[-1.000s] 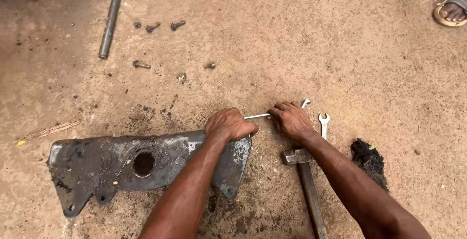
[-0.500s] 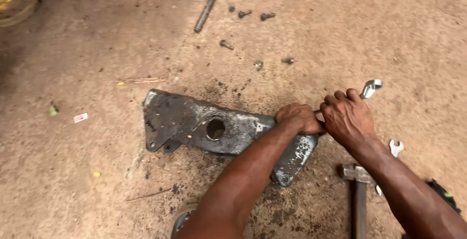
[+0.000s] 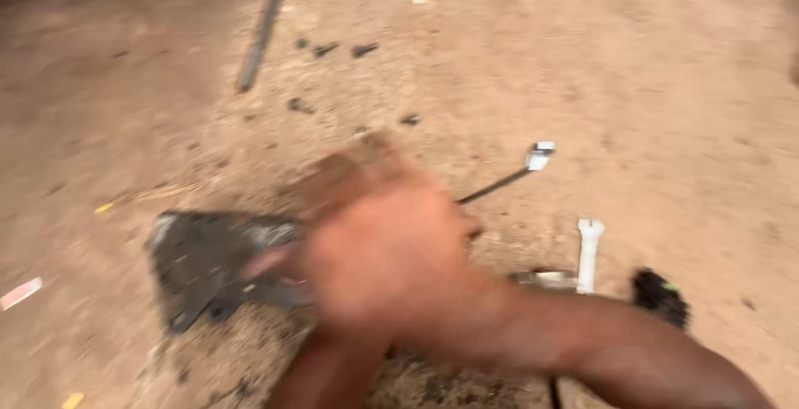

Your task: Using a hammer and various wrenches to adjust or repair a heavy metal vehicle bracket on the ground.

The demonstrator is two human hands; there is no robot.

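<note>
the dark metal plate (image 3: 208, 263) lies flat on the dirt floor (image 3: 666, 84), left of centre in the view, with its right part covered by the hands. a thin spanner (image 3: 508, 178) runs out from under the right hand (image 3: 387, 255), up and to the right, with its open bright head clear of the ground surface clutter. the right hand is heavily blurred and lies over the plate's right end; it appears closed around the spanner's near end, but the grip itself cannot be told. the left hand (image 3: 354, 168) shows only as a blurred shape behind the right one, just above the plate; whether it is open or closed cannot be told.

just right of the hands a second, pale spanner (image 3: 589, 251) lies on the floor, with a hammer head (image 3: 545, 278) touching its lower end. a black object (image 3: 660, 295) lies near these, further right. well apart at upper left lie a long metal rod (image 3: 265, 26) and several loose bolts (image 3: 343, 49).
</note>
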